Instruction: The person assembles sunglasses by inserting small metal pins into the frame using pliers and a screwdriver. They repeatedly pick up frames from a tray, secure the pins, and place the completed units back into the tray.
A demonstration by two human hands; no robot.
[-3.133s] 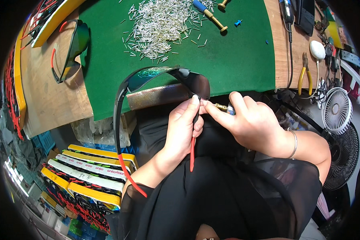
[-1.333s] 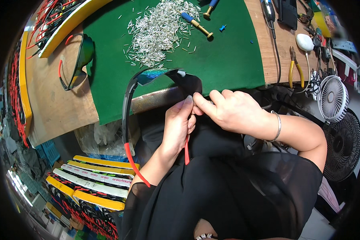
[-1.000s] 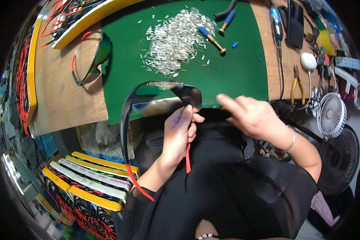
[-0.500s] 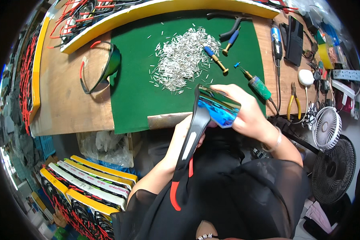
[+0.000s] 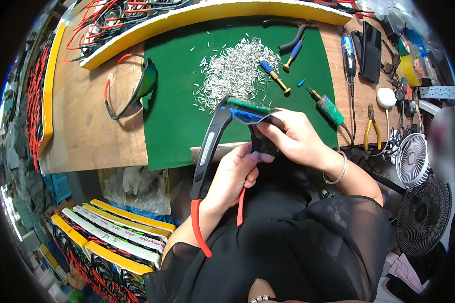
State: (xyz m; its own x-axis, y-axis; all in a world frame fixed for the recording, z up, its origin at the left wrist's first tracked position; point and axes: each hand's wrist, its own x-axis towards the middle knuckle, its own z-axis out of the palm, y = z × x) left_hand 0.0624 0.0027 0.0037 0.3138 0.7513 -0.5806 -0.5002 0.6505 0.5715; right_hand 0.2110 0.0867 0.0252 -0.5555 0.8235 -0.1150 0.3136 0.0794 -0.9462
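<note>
Gripping black sunglasses (image 5: 212, 146) above the green mat's (image 5: 172, 116) near edge, left hand (image 5: 232, 177) and right hand (image 5: 296, 139) both pinched.

- Flat yellow-white-black boxes (image 5: 111, 237), stacked in rows, lower left below the bench.
- Clear plastic bag (image 5: 136, 187), crumpled, just under the bench edge.

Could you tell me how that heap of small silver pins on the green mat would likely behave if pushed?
The pins look loose, thin and light, so they would probably scatter; strays already lie about the heap. Being slender cylinders, they may roll on the mat.
</note>
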